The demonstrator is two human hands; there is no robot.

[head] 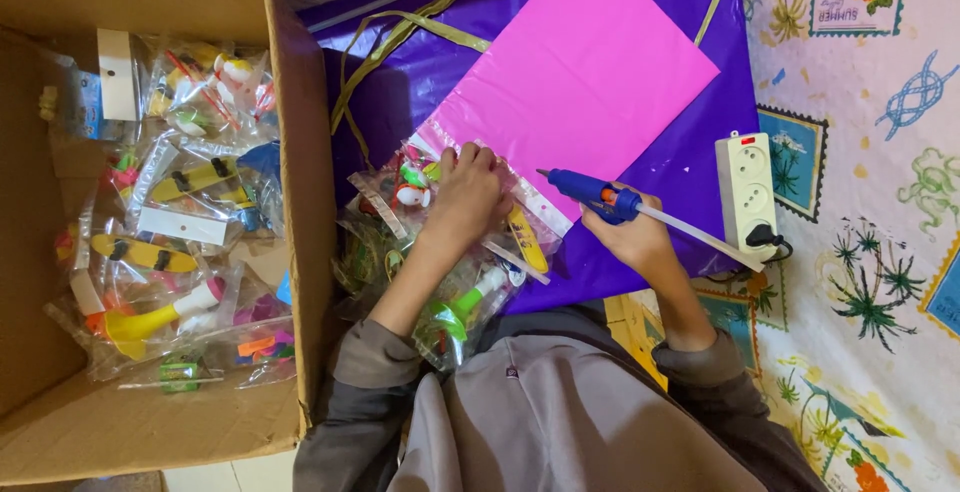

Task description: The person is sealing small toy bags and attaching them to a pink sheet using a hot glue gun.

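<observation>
Head view, looking straight down. Blue glue gun [592,195] gripped in the right hand [640,240], fingers curled tight round its handle, nozzle aimed left toward the lower edge of a pink sheet [585,77]; pale glue stick [695,236] jutting from the gun's back end, orange trigger part showing near the knuckles. Left hand [468,195] laid palm down, fingers close together and pressing on a clear plastic toy packet [440,177] just at the pink sheet's lower corner. Inside that packet: small bright toys, red, white and green. More clear packets [470,302] heaped beneath the forearm, one with a yellow piece, one with a green-and-white piece. Pink sheet lying on purple wrapping paper [690,152], olive ribbon [400,37] trailing across its upper left.

Cardboard box [300,202] on the left, open, packed with clear bags [180,252]: yellow finger skateboards, a yellow-and-white horn-shaped toy, small mixed coloured bits. White power strip [748,192] at right beside the purple paper, black plug seated in its lower socket. Patterned cloth [870,252] with palm and stamp prints underneath.
</observation>
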